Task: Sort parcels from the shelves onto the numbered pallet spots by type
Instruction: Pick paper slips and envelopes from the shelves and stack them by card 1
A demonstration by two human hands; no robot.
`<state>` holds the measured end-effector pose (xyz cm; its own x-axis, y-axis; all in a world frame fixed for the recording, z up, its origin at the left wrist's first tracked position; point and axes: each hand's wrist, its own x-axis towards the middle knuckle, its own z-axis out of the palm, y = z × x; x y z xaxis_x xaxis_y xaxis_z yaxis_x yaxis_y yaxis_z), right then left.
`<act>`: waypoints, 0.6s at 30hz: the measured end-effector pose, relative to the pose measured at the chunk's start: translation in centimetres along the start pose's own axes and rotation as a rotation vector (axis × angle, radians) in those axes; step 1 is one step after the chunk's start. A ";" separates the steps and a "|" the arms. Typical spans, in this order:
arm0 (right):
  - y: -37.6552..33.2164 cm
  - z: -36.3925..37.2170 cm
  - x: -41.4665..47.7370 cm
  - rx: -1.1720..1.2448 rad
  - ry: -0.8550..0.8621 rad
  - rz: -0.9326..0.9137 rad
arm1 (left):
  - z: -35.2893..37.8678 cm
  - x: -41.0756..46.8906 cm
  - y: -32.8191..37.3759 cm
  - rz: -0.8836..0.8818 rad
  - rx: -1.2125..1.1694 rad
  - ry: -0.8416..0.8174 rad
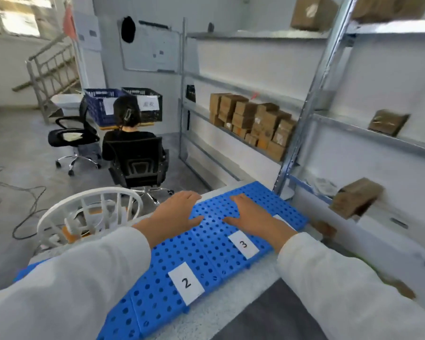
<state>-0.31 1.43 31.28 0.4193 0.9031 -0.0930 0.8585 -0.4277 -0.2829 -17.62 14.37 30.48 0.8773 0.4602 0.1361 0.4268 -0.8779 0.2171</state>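
A blue perforated pallet (pixel 206 256) runs across the table in front of me, with white labels marked 2 (pixel 186 282) and 3 (pixel 243 244). My left hand (pixel 177 213) and my right hand (pixel 253 215) are stretched out flat, palms down, over the pallet's far end; neither holds anything. Brown cardboard parcels sit on the metal shelves at the right: a stack (pixel 252 123) on the middle shelf, single boxes at mid right (pixel 388 122), low right (pixel 356 197) and on the top shelf (pixel 313 12).
A white wire-backed chair (pixel 88 212) stands left of the table. A person (pixel 128 133) sits in a black office chair facing away; a second black chair (pixel 71 137) and blue and black crates (pixel 123 104) are behind. Cables (pixel 22 207) lie on the floor.
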 end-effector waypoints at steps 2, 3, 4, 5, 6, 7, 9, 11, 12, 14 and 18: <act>3.0 -2.4 -2.9 0.006 0.054 0.056 | -0.9 1.7 4.6 0.062 -0.017 0.023; 4.5 -3.5 -4.4 0.003 0.088 0.085 | -1.2 2.4 7.1 0.089 -0.031 0.024; 5.8 -4.5 -6.1 -0.004 0.120 0.114 | -1.5 3.0 9.5 0.118 -0.044 0.022; 7.2 -5.4 -7.7 -0.003 0.154 0.142 | -1.4 3.5 11.9 0.152 -0.054 0.019; 8.4 -6.2 -9.4 0.002 0.180 0.178 | -1.3 3.9 14.1 0.189 -0.059 0.016; 9.6 -7.0 -11.0 0.004 0.201 0.214 | -1.2 4.2 16.3 0.225 -0.067 0.016; 11.7 -8.5 -14.1 -0.031 0.238 0.279 | -0.9 4.5 20.2 0.293 -0.080 0.025; 13.6 -9.8 -16.8 -0.049 0.276 0.344 | -0.9 4.8 23.6 0.347 -0.085 0.032; 14.3 -10.4 -18.1 -0.047 0.295 0.369 | -1.0 5.1 25.2 0.373 -0.081 0.035; 15.7 -11.4 -20.4 -0.006 0.343 0.414 | -1.3 6.0 27.9 0.421 -0.069 0.043; 18.1 -12.7 -24.2 0.072 0.440 0.470 | -1.6 8.3 32.7 0.493 -0.120 0.043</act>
<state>8.88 -28.69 40.56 0.8406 0.5133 0.1730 0.5383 -0.7560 -0.3725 3.28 -10.28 40.24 0.9572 0.0026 0.2895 -0.0659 -0.9718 0.2265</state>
